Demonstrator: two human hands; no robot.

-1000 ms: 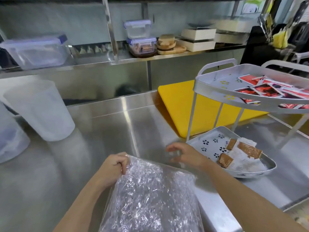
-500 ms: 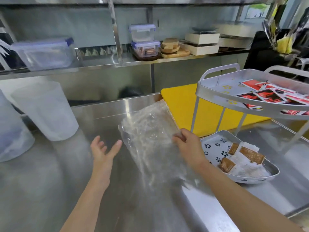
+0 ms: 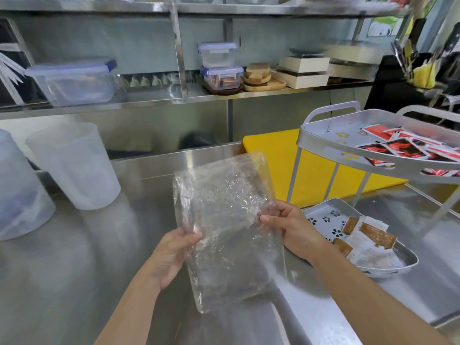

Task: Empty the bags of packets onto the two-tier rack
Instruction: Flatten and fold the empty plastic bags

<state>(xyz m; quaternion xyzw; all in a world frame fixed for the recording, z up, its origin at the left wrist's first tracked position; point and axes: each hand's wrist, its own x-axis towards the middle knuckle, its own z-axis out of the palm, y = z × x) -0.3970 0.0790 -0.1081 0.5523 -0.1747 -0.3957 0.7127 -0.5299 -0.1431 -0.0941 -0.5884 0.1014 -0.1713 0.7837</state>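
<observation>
Reaches in from the bottom edge with both forearms, left hand [image 3: 174, 255] and right hand [image 3: 291, 232] raised above the bench [image 3: 74, 282]. Grips the lower left edge of the clear plastic bag [image 3: 224, 215] in the left hand, thumb across the near face, fingers curled behind. Pinches the right edge in the right hand, a little higher, thumb in front, fingers folded round the back.

Holds the bag clear of the bench, flat face toward the camera, long axis roughly upright and tilted a little, upper right corner overlapping the yellow board [image 3: 281, 158] in view. Cannot tell which end is the mouth. Crinkled film, with the steel visible through it.

Just left of the two-tier rack [image 3: 348, 158], apart from it. On the rack's upper tier, red packets [image 3: 398, 145]; in its lower tray, brown-and-white packets [image 3: 373, 235], just beside the right wrist.
</observation>
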